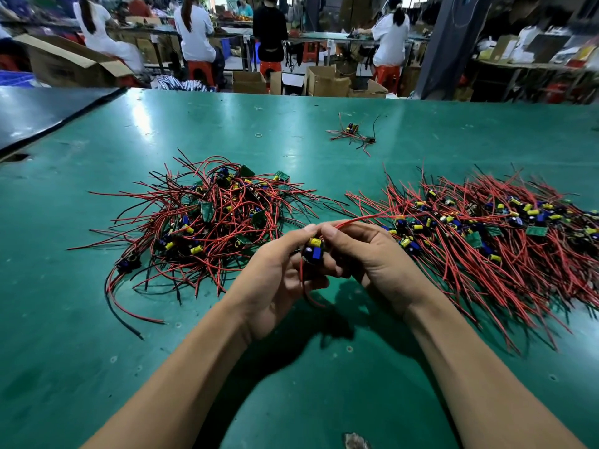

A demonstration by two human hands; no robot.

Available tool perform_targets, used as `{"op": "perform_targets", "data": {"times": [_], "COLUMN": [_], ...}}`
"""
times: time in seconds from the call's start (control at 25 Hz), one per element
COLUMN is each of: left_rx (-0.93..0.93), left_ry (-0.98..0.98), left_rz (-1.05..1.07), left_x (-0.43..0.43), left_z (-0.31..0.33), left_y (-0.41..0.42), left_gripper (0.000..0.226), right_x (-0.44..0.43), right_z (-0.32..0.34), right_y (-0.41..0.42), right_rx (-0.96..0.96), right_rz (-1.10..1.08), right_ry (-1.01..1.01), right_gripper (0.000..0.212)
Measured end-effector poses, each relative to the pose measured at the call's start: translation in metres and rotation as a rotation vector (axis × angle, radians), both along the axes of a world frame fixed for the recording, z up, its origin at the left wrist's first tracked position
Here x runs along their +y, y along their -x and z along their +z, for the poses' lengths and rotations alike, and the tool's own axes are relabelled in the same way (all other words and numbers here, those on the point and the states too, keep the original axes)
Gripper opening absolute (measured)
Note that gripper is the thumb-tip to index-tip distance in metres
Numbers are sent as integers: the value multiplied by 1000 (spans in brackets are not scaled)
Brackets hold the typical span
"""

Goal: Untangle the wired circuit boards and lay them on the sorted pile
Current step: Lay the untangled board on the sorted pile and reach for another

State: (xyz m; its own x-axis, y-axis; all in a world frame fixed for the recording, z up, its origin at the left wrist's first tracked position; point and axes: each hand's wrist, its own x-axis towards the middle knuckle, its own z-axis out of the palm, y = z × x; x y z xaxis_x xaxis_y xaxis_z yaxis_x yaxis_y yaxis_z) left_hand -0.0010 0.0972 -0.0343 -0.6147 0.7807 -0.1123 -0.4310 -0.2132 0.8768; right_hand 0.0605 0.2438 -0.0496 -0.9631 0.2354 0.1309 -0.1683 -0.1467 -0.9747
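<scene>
- Low in the middle of the frame, both hands meet above the green tabletop (97,319).
- The left hand (278,270) curls its fingers round a small circuit board (313,249) with yellow and blue parts on it, held clear of the tabletop.
- The right hand (366,254) pinches the board's red wire (363,218) between thumb and forefinger; the wire runs off to the right, toward the sorted pile.
- Tangled pile (214,215) — left of centre, red and black wires looping every way.
- Sorted pile (486,234) — at the right, wires combed roughly parallel, boards in a band along the middle.
- A small stray cluster (353,132) lies apart in the upper middle, with a rubber band (258,135) to its left.
</scene>
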Motion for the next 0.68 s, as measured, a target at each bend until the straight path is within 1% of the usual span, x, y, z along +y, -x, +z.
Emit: {"op": "perform_targets", "data": {"times": [0.12,0.2,0.28,0.4,0.48,0.56,0.6,0.68], "left_rx": [-116,-100,-78,-51,-20,11,48,120], "left_ry": [-33,15,57,118,167,214,249,303], "left_rz": [-52,-96,-160,-201,-208,-179,-162,-148], "left_x": [-3,-4,-5,-5,-5,-3,-2,0], "left_z": [1,0,-2,-5,-8,-11,-13,-16], "left_y": [3,4,5,7,7,5,4,4], "left_gripper": [26,25,28,38,35,25,21,18], "right_x": [-2,-2,-1,-1,-2,-4,-4,-3], "right_z": [1,3,5,5,1,-3,-5,-9], "right_y": [1,2,3,3,1,-1,-2,-2], "right_rx": [-23,-60,-110,-209,-279,-338,-350,-313], "right_rz": [-67,-121,-156,-172,-157,-147,-165,-266], "right_ry": [-4,35,77,81,66,-10,-105,-397], "right_gripper": [28,26,29,33,38,38,39,42]}}
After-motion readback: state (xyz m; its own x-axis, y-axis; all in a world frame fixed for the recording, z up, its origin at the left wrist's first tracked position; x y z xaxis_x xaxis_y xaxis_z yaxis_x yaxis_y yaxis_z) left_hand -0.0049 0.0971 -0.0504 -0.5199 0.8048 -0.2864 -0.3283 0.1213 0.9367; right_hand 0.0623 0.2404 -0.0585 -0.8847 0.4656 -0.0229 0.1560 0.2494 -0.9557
